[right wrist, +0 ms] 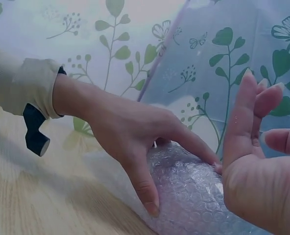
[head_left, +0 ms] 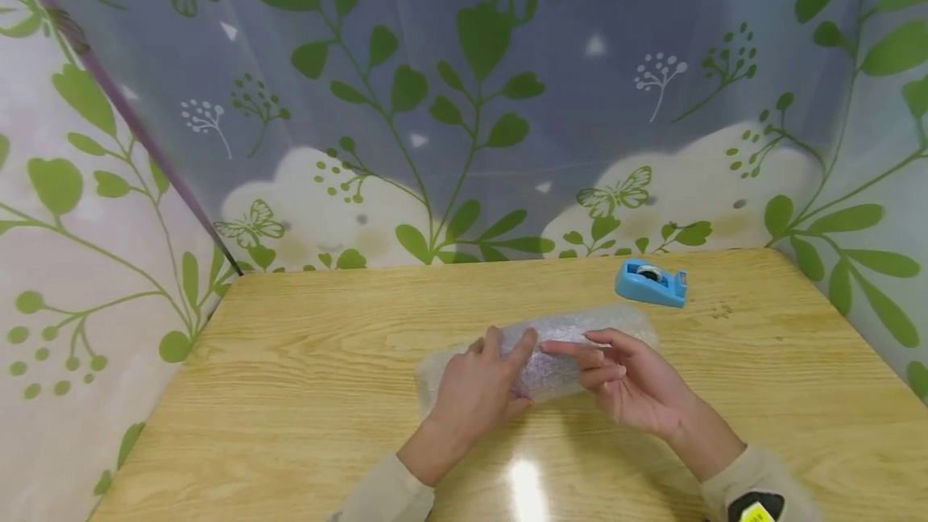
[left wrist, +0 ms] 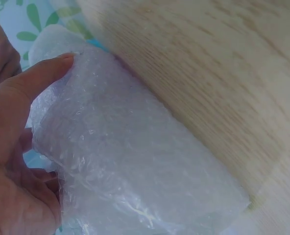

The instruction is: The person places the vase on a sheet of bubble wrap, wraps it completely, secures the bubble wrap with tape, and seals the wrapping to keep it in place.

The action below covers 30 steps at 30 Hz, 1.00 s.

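A long bundle of clear bubble wrap lies slantwise on the table, with a pinkish tint showing through its middle. My left hand grips the bundle from above; in the right wrist view its thumb and fingers spread around the wrap. One left fingertip presses the top layer in the left wrist view. Over the bundle's right half, my right hand is turned with its palm partly up. Its fingers are loosely bent, one fingertip close to the left index finger. What the wrap encloses is hidden.
A blue tape dispenser with a roll in it stands beyond the bundle, at the table's back right. The wooden table meets a leaf-and-butterfly patterned curtain at the back and sides.
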Each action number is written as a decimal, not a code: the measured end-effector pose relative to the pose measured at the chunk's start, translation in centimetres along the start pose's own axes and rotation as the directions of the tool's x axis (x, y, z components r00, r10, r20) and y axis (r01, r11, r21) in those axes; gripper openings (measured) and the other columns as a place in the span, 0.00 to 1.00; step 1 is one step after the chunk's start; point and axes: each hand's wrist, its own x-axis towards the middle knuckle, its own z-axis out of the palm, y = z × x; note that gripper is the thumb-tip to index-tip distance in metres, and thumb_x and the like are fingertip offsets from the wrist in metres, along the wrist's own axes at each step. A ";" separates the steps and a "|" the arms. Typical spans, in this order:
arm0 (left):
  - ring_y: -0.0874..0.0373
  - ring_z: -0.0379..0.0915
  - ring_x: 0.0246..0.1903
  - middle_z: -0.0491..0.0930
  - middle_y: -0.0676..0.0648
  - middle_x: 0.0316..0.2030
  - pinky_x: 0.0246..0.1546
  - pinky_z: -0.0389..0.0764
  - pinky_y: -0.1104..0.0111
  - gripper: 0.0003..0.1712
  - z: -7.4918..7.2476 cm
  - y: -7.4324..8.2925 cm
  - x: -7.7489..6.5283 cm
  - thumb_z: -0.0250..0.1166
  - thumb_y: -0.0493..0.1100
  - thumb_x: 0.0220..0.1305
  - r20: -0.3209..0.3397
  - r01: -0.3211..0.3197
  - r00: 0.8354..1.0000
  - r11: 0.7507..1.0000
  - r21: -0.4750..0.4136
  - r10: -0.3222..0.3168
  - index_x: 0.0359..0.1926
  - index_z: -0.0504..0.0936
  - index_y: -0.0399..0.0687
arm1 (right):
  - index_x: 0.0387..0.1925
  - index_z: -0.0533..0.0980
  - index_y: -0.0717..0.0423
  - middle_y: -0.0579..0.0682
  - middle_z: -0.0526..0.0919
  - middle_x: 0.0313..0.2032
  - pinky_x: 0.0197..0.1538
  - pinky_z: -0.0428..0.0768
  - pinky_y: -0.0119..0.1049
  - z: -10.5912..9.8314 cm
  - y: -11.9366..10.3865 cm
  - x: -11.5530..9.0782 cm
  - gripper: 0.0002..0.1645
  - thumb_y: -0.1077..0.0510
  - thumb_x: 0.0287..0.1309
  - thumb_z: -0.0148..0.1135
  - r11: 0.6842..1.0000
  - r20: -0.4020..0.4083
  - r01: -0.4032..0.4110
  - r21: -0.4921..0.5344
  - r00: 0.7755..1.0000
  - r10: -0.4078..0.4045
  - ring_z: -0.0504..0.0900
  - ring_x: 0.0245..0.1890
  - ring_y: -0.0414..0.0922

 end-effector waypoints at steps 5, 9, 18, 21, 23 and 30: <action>0.59 0.74 0.21 0.73 0.45 0.34 0.10 0.70 0.73 0.48 -0.1 -0.1 0.2 0.74 0.67 0.40 0.000 -0.016 1.000 1.000 0.006 0.016 0.62 0.73 0.55 | 0.71 0.43 0.67 0.51 0.78 0.32 0.39 0.76 0.24 0.0 0.5 -0.4 0.36 0.48 0.74 0.30 1.000 0.047 -0.002 -0.017 0.999 0.003 0.76 0.28 0.40; 0.59 0.74 0.21 0.73 0.45 0.34 0.10 0.69 0.74 0.47 -0.3 -0.1 0.4 0.73 0.67 0.41 0.019 -0.016 1.000 1.000 0.004 0.016 0.63 0.73 0.55 | 0.71 0.49 0.67 0.48 0.76 0.29 0.42 0.78 0.26 0.4 0.4 -0.3 0.34 0.48 0.74 0.27 0.991 0.030 -0.012 -0.130 0.999 0.016 0.74 0.27 0.38; 0.58 0.76 0.24 0.75 0.43 0.36 0.11 0.71 0.74 0.46 -0.4 0.0 0.2 0.73 0.66 0.42 0.061 -0.004 0.998 1.000 -0.007 0.004 0.63 0.73 0.56 | 0.69 0.50 0.70 0.48 0.77 0.27 0.51 0.78 0.35 1.5 0.4 0.0 0.32 0.50 0.75 0.30 0.988 -0.027 -0.028 -0.151 0.999 0.024 0.78 0.25 0.38; 0.57 0.77 0.25 0.75 0.43 0.37 0.12 0.73 0.73 0.46 -0.4 0.1 0.2 0.73 0.66 0.43 0.074 -0.010 0.997 1.000 -0.004 0.010 0.63 0.72 0.56 | 0.68 0.51 0.72 0.50 0.77 0.27 0.53 0.77 0.36 1.6 0.8 -0.1 0.32 0.52 0.74 0.33 0.997 -0.017 -0.013 -0.082 1.000 0.012 0.77 0.24 0.40; 0.56 0.78 0.27 0.76 0.43 0.38 0.12 0.73 0.73 0.47 -0.4 0.1 0.2 0.73 0.67 0.43 0.079 -0.016 0.997 1.000 -0.002 0.016 0.64 0.72 0.56 | 0.68 0.52 0.72 0.50 0.77 0.26 0.54 0.76 0.37 1.5 0.9 -0.2 0.31 0.52 0.74 0.33 0.998 -0.006 -0.007 -0.065 1.000 0.006 0.77 0.24 0.40; 0.56 0.79 0.27 0.75 0.44 0.38 0.11 0.72 0.75 0.48 -0.3 0.0 0.1 0.72 0.68 0.43 0.071 -0.040 0.997 0.999 0.009 0.039 0.64 0.72 0.56 | 0.68 0.56 0.69 0.48 0.78 0.27 0.47 0.78 0.31 0.9 0.8 -0.4 0.32 0.52 0.75 0.23 0.971 -0.018 0.006 -0.239 1.000 -0.010 0.74 0.25 0.38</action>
